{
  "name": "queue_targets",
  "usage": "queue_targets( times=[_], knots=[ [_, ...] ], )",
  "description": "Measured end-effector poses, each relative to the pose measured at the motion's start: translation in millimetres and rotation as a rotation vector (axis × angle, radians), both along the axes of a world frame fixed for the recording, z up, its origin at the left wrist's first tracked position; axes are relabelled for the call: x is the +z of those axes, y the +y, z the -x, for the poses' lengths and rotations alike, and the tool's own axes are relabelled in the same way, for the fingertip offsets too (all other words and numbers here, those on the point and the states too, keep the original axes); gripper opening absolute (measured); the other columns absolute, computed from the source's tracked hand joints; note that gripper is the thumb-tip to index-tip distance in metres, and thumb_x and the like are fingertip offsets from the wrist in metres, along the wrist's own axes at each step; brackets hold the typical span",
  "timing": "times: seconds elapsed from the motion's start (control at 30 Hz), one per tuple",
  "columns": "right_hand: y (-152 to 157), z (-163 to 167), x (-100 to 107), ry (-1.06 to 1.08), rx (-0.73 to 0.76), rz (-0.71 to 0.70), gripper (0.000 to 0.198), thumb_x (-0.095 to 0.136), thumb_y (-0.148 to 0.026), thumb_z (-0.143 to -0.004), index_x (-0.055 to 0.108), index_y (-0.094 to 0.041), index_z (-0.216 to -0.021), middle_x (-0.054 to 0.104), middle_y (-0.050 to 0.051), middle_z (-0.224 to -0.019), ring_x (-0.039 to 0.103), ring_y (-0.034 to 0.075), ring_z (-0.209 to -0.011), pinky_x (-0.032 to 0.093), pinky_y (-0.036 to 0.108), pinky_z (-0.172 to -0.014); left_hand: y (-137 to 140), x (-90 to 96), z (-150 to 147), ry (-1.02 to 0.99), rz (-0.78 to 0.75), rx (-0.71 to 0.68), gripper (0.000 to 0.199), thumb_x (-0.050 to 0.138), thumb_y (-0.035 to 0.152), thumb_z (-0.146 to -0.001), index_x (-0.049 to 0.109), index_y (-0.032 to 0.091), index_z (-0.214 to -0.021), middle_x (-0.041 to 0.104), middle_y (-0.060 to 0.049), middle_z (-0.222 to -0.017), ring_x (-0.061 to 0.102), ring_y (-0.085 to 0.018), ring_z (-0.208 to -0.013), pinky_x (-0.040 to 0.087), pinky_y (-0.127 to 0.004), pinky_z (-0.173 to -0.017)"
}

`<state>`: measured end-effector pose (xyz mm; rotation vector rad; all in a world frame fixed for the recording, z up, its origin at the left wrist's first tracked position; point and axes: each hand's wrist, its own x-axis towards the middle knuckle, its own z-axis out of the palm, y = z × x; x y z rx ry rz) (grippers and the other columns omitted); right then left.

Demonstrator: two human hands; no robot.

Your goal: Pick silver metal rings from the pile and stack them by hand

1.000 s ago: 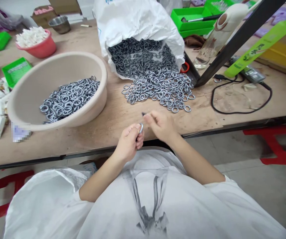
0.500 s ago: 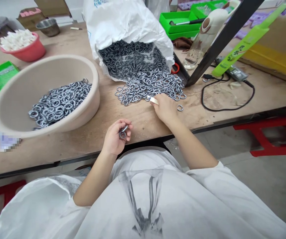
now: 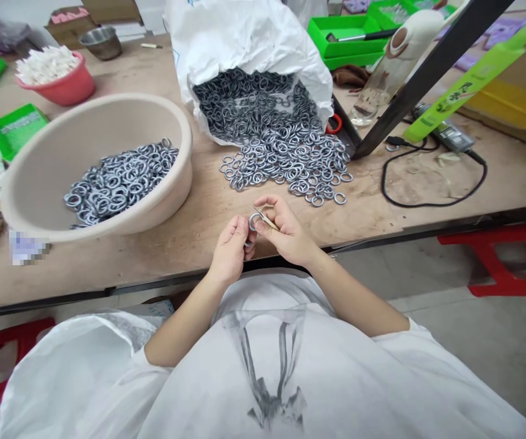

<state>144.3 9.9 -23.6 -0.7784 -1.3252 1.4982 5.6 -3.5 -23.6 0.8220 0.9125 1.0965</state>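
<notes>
My left hand (image 3: 230,251) is closed around metal rings near the table's front edge. One grey ring (image 3: 254,221) stands up between its fingertips and those of my right hand. In my right hand (image 3: 290,236) is a small knife (image 3: 270,223) with a pale handle; its thin blade reaches to the ring. How many rings the left fingers cover cannot be made out. Just beyond both hands, a heap of loose rings (image 3: 290,160) spills out of a white sack (image 3: 249,36) lying on its side.
A large beige basin (image 3: 29,201) with many rings stands on the left. Behind it are a red bowl (image 3: 73,82) of white pieces and a metal bowl (image 3: 102,44). On the right, a dark metal post (image 3: 428,79) rises beside a bottle (image 3: 377,88) and a black cable (image 3: 384,183).
My right hand has come back from the heap to my left hand, with the knife in it. A ring now sits between the hands. The view has shifted slightly.
</notes>
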Motion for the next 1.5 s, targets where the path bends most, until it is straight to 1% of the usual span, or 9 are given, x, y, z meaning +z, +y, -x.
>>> queue_targets(
  times=[0.27, 0.37, 0.5, 0.67, 0.8, 0.97, 1.13, 1.4, 1.5],
  knots=[
    [4, -5, -6, -0.073, -0.123, -0.063, 0.036, 0.071, -0.053, -0.082, 0.061, -0.021, -0.094, 0.065, 0.000, -0.086, 0.063, 0.013, -0.079, 0.054, 0.029, -0.077, 0, 0.9, 3, 0.026, -0.023, 0.029, 0.043, 0.075, 0.055, -0.075, 0.054, 0.018, -0.076, 0.046, 0.005, -0.062, 0.035, -0.005, -0.048, 0.029, -0.015, -0.040],
    [3, -4, -6, -0.039, -0.119, -0.032, 0.040, 0.069, -0.058, -0.082, 0.061, -0.021, -0.093, 0.064, -0.002, -0.077, 0.060, 0.011, -0.066, 0.053, 0.027, -0.066, -1, 4.3, 4, -0.038, 0.125, -0.142, 0.051, 0.070, 0.066, -0.075, 0.055, 0.017, -0.076, 0.045, 0.004, -0.061, 0.032, -0.005, -0.045, 0.027, -0.016, -0.038],
    [0, -3, -9, -0.108, -0.168, -0.112, 0.040, 0.065, -0.060, -0.084, 0.061, -0.021, -0.091, 0.060, -0.003, -0.070, 0.056, 0.010, -0.057, 0.049, 0.025, -0.058, -4, 9.8, 7, -0.130, 0.293, -0.431, 0.057, 0.063, 0.072, -0.077, 0.055, 0.016, -0.077, 0.040, 0.005, -0.059, 0.027, -0.004, -0.044, 0.024, -0.015, -0.037],
    [-3, -3, -12, -0.189, -0.167, -0.175, 0.044, 0.070, -0.062, -0.079, 0.058, -0.022, -0.093, 0.060, -0.003, -0.075, 0.058, 0.012, -0.063, 0.048, 0.025, -0.060, -6, 12.4, 3, -0.122, 0.211, -0.239, 0.043, 0.077, 0.051, -0.074, 0.049, 0.018, -0.074, 0.038, 0.007, -0.058, 0.028, -0.004, -0.044, 0.022, -0.014, -0.038],
    [-3, -4, -9, -0.304, -0.245, -0.205, 0.042, 0.054, -0.062, -0.091, 0.056, -0.022, -0.098, 0.058, -0.002, -0.078, 0.055, 0.012, -0.065, 0.044, 0.025, -0.063, -6, 12.2, -1, -0.100, 0.192, -0.105, 0.044, 0.075, 0.052, -0.075, 0.048, 0.018, -0.069, 0.038, 0.006, -0.054, 0.029, -0.004, -0.043, 0.022, -0.015, -0.036],
    [-12, -8, 0, -0.661, -0.298, -0.450, 0.041, 0.044, -0.057, -0.097, 0.057, -0.020, -0.084, 0.058, 0.000, -0.072, 0.051, 0.013, -0.065, 0.035, 0.027, -0.060, -7, 11.8, -3, -0.142, 0.218, -0.006, 0.044, 0.074, 0.051, -0.075, 0.047, 0.018, -0.069, 0.039, 0.007, -0.054, 0.030, -0.004, -0.041, 0.022, -0.016, -0.036],
    [-19, -6, 2, -0.823, -0.318, -0.639, 0.043, 0.042, -0.052, -0.099, 0.056, -0.020, -0.074, 0.057, 0.002, -0.069, 0.049, 0.014, -0.063, 0.030, 0.029, -0.059, -10, 14.9, -7, -0.155, 0.220, 0.043, 0.045, 0.077, 0.052, -0.073, 0.047, 0.019, -0.071, 0.037, 0.008, -0.053, 0.029, -0.004, -0.040, 0.022, -0.016, -0.035],
    [-19, -9, 3, -0.823, -0.328, -0.686, 0.040, 0.046, -0.049, -0.097, 0.057, -0.020, -0.071, 0.057, 0.002, -0.068, 0.049, 0.015, -0.063, 0.030, 0.029, -0.060, -13, 16.8, -9, -0.135, 0.191, 0.048, 0.047, 0.077, 0.055, -0.073, 0.047, 0.018, -0.071, 0.038, 0.008, -0.054, 0.030, -0.004, -0.041, 0.024, -0.016, -0.036],
    [-23, -6, 2, -0.754, -0.328, -0.630, 0.040, 0.047, -0.047, -0.098, 0.055, -0.020, -0.069, 0.057, 0.001, -0.067, 0.048, 0.014, -0.061, 0.030, 0.028, -0.059, -12, 15.8, -9, -0.166, 0.182, 0.031, 0.045, 0.077, 0.052, -0.074, 0.046, 0.018, -0.071, 0.037, 0.008, -0.054, 0.030, -0.004, -0.041, 0.024, -0.016, -0.036]
  ],
)
